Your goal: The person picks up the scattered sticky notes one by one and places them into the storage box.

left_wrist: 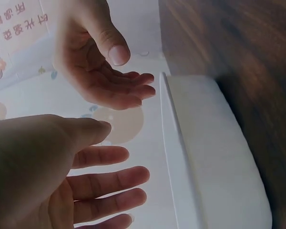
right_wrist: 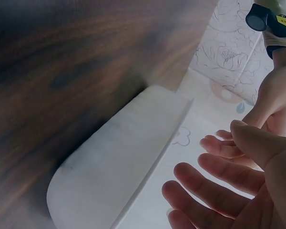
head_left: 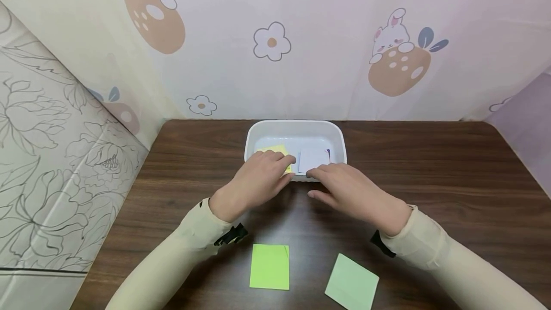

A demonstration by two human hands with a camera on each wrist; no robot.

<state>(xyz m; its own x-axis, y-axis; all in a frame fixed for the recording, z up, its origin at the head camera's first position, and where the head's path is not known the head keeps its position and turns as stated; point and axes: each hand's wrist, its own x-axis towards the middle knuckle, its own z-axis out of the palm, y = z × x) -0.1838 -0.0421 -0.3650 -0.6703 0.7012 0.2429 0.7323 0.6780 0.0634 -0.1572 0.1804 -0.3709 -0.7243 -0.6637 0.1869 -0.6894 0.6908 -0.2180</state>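
A white plastic tub [head_left: 297, 130] stands by the back edge of the table. Inside it, yellow paper squares [head_left: 277, 149] lie on the left and a white square pad [head_left: 313, 160] with a dark corner lies on the right. My left hand [head_left: 261, 176] hovers over the tub's near left rim, its fingers loosely bent. Over the near right rim is my right hand [head_left: 349, 189], fingers slightly spread. In the left wrist view both palms face each other above the tub wall [left_wrist: 214, 152], holding nothing. Fingers partly hide the tub's contents.
A bright yellow-green sticky note pad [head_left: 269, 267] lies between the forearms on the dark wooden table [head_left: 430, 171]. Right of it is a pale green pad [head_left: 352, 282], turned at an angle. Behind the table hangs a patterned curtain [head_left: 318, 75].
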